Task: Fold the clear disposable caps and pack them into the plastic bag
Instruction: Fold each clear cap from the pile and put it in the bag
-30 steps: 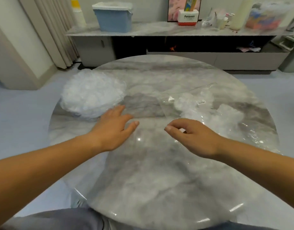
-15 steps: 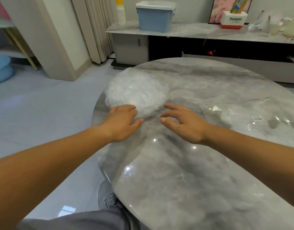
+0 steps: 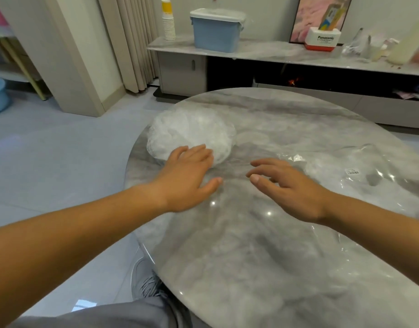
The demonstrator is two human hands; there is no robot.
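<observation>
The only writing we are reading clearly is "Panasonic", on a white and red box [image 3: 322, 40] standing on the sideboard [image 3: 274, 53] at the back. A small white label [image 3: 352, 171] is sticking on the plastic bag [image 3: 378, 185]; its print is too small for us to read.

The pile of clear caps [image 3: 191, 131] is lying on the worktop [image 3: 251, 245], at its far left part. The plastic bag is lying flat at the right side, apart from the pile, and something whitish is showing through it.

Our left hand [image 3: 187, 178] is lying open, its straight fingers resting on the near edge of the pile, the thumb spread to the side over the worktop. Our right hand [image 3: 289, 188] is also open, fingers loosely spread and holding nothing, between the pile and the bag. We cannot tell if it is touching the worktop.

Compared with half a second ago, the left fingers are now stretching further onto the caps, where before they were curled at the edge. The right hand is now a little further from the pile, nearer to the bag. The pile and the bag are lying as before.
</observation>
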